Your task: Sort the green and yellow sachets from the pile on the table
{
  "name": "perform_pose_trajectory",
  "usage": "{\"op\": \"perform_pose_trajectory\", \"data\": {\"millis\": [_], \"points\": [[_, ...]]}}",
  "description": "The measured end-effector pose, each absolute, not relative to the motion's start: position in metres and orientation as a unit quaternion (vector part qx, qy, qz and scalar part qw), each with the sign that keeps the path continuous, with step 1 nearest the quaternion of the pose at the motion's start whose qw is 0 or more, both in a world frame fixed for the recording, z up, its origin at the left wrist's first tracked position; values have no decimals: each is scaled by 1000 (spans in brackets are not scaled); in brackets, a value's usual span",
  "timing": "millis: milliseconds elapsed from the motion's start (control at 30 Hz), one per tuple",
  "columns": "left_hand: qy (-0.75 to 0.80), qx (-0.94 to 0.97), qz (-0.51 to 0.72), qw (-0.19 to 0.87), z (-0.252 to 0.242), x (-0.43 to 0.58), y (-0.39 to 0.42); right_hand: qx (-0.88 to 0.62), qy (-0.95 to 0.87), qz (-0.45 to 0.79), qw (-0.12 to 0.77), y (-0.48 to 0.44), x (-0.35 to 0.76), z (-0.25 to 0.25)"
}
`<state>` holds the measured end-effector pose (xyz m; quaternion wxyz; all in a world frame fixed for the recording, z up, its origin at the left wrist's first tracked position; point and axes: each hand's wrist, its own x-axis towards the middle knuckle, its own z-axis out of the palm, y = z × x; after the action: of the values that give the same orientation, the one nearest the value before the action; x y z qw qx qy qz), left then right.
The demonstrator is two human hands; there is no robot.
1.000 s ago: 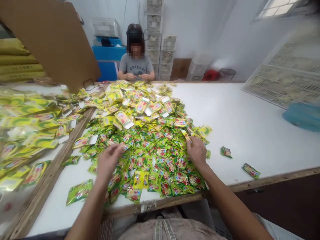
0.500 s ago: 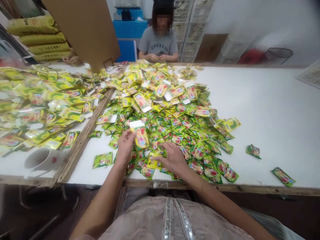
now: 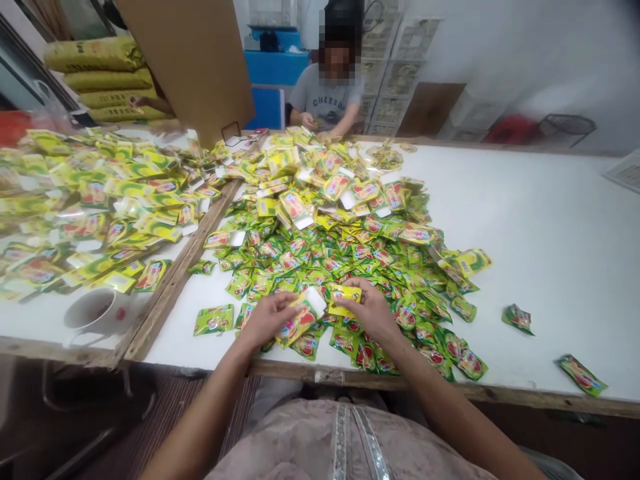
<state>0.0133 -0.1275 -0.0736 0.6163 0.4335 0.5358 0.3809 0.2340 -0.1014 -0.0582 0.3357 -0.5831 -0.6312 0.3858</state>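
Note:
A large heap of small green and yellow sachets (image 3: pixel 340 247) covers the white table (image 3: pixel 540 253) in front of me. My left hand (image 3: pixel 267 319) is closed on a larger pouch (image 3: pixel 303 317) with a white top edge, held tilted just above the heap's near edge. My right hand (image 3: pixel 370 310) pinches a small yellow sachet (image 3: pixel 344 293) right beside the pouch's open end. Both hands sit close together over the pile near the table's front edge.
A second table (image 3: pixel 30 327) at left carries more pouches (image 3: pixel 95 207) and a white cup (image 3: pixel 97 311). A person in a grey shirt (image 3: pixel 327 100) sits across the table. A cardboard sheet (image 3: pixel 195 60) leans at back left. Loose sachets (image 3: pixel 580 373) lie at right.
My left hand picked up a pouch and lowered it toward the table edge. My right hand took a yellow sachet from the pile and brought it up to the pouch.

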Motion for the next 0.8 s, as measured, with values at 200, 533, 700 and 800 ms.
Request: {"op": "perform_pose_trajectory", "data": {"millis": [200,533,700,800], "points": [[493,418,395,652,-75,27,-131,-470,-676,469,319,-87,222,-49],[495,340,422,679,-74,20,-137,-444,-717,458,281,-86,217,-46],[502,321,476,647,-73,9,-137,-529,-785,235,220,-102,229,-69],[512,323,476,638,-74,8,-137,-535,-820,150,138,-111,231,-84]]}}
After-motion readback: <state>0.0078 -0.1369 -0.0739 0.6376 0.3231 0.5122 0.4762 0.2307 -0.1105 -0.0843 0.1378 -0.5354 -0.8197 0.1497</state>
